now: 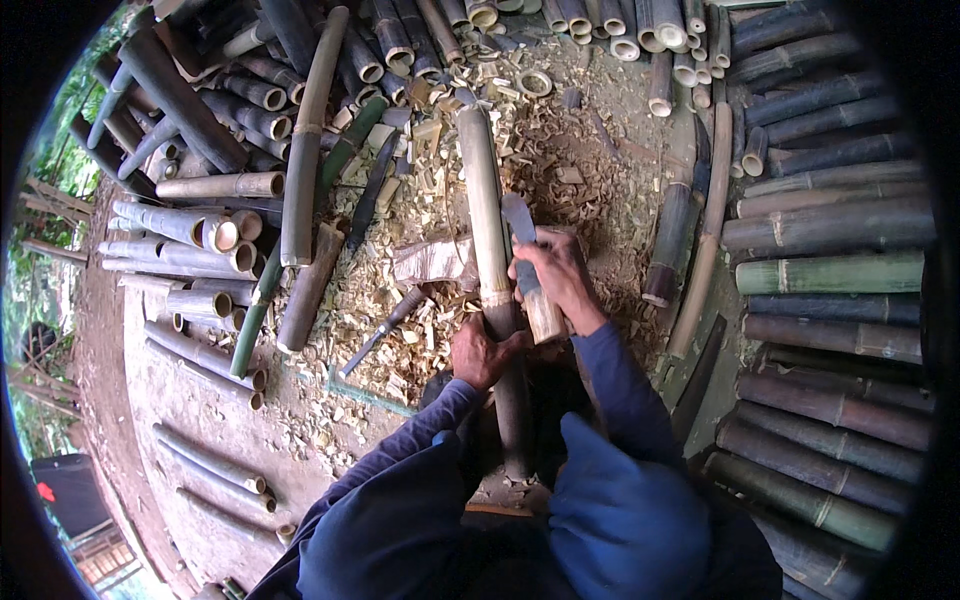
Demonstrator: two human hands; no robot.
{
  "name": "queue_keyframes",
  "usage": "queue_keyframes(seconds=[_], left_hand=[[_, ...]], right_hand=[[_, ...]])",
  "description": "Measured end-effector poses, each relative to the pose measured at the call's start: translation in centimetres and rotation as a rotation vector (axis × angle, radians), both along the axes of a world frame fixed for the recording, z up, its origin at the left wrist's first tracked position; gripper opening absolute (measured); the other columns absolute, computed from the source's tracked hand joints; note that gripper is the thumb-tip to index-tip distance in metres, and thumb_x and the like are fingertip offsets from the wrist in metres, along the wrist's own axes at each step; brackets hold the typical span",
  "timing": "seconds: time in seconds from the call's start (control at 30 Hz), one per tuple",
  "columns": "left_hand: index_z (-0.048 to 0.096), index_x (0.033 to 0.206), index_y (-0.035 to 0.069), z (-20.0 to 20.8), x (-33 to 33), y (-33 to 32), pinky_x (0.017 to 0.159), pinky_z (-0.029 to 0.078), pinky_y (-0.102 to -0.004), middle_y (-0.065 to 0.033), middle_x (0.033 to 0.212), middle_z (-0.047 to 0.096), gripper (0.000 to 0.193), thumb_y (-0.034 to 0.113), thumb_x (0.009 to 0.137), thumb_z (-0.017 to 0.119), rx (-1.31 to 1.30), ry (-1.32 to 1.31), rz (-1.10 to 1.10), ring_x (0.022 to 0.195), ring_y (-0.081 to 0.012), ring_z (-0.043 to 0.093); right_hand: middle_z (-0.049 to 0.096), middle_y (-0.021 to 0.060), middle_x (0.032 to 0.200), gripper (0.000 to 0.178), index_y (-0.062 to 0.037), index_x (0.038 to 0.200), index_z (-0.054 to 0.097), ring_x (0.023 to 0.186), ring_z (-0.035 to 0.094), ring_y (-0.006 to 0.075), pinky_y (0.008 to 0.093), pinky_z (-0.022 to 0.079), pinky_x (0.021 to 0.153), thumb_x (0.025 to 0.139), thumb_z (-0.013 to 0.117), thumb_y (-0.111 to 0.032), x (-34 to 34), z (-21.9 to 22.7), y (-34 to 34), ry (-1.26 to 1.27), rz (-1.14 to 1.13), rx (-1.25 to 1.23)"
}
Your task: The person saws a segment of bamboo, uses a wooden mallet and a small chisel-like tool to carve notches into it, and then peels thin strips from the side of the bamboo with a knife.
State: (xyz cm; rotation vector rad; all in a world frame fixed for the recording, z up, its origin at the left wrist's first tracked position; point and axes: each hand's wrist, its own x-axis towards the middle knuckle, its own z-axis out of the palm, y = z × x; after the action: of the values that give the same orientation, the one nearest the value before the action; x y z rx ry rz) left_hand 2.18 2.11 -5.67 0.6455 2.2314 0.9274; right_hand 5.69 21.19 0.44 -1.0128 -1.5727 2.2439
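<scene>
A long bamboo pole (484, 200) runs away from me between my knees; its far part is shaved pale and its near part is still dark. My left hand (482, 352) is closed round the pole near the line where pale meets dark. In my right hand (560, 275) is a knife with a broad grey blade (518, 218) and a thick pale wooden handle (543, 315). The blade lies close to the pole's right side; whether it touches cannot be told. A wooden block (437, 262) lies beside and partly beneath the pole.
Pale shavings (420, 340) cover the ground, with a narrow wooden-handled blade (383, 330) lying on them at left. Stacked dark bamboo tubes (830, 230) line the right side; more tubes (185, 240) pile up at left and far back. A dark machete-like blade (372, 190) lies at far left.
</scene>
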Motion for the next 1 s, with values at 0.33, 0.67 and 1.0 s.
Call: queue_keyframes(seconds=[0.33, 0.67, 1.0], left_hand=[[0.064, 0.1, -0.003, 1.4, -0.4, -0.1, 0.077, 0.055, -0.0471, -0.0241, 0.087, 0.07, 0.069, 0.056, 0.07, 0.084, -0.038, -0.07, -0.004, 0.083, -0.0396, 0.07], [0.059, 0.129, -0.004, -0.3, -1.6, -1.4, 0.098, 0.052, -0.0365, -0.0132, 0.119, 0.07, 0.067, 0.026, 0.077, 0.089, 0.444, -0.629, 0.039, 0.108, -0.0216, 0.067], [0.06, 0.131, -0.003, 1.8, -2.6, -2.0, 0.099, 0.05, -0.0355, -0.0107, 0.118, 0.07, 0.063, 0.023, 0.079, 0.086, 0.426, -0.795, 0.03, 0.107, -0.0205, 0.065]], right_hand=[[0.068, 0.0125, 0.071, 0.022, -0.0008, 0.096, 0.061, 0.044, 0.062, 0.0236, 0.0372, 0.052, 0.037, 0.091, 0.062, -0.023, -9.9, 0.9, 8.6, -0.012, 0.068, 0.066], [0.066, 0.0088, 0.075, 0.031, -0.004, 0.102, 0.062, 0.051, 0.063, 0.0169, 0.0329, 0.053, 0.044, 0.093, 0.067, -0.033, -1.9, 7.1, 4.7, 0.021, 0.086, 0.129], [0.064, 0.0201, 0.078, 0.022, 0.0005, 0.097, 0.063, 0.072, 0.067, 0.035, 0.0445, 0.052, 0.067, 0.094, 0.068, -0.021, 10.1, 5.5, -7.3, -0.225, 0.262, 0.673]])
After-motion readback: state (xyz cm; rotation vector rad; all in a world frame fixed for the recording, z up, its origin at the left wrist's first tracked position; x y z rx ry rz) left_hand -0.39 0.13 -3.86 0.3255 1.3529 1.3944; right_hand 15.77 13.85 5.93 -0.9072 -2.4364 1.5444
